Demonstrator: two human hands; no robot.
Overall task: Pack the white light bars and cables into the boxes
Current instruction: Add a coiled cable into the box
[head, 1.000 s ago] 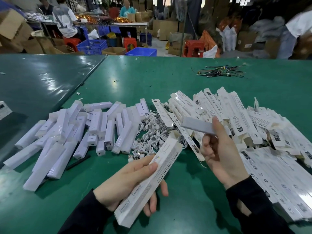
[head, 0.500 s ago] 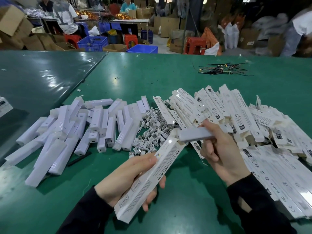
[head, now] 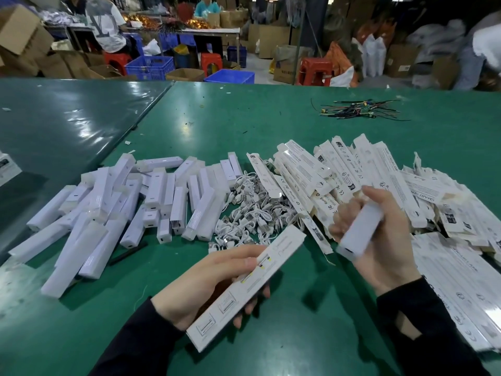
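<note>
My left hand (head: 206,283) grips a long white printed box (head: 244,286) low in the middle, its far end pointing up and right. My right hand (head: 379,240) grips a short white light bar (head: 357,232), tilted with its lower end near the box's far end. A heap of white light bars (head: 122,207) lies on the left of the green table (head: 271,118). Coiled white cables (head: 249,213) are piled in the middle. Flat and filled white boxes (head: 352,172) spread across the right side.
A bundle of dark wires (head: 357,109) lies far back on the table. A second, darker table (head: 67,118) adjoins on the left. Beyond the tables sit people, blue crates (head: 150,67), red stools and cardboard cartons.
My right hand has turned the light bar from lying crosswise to pointing down toward the box's open end. My left hand has rotated the box, which now shows a different printed face.
</note>
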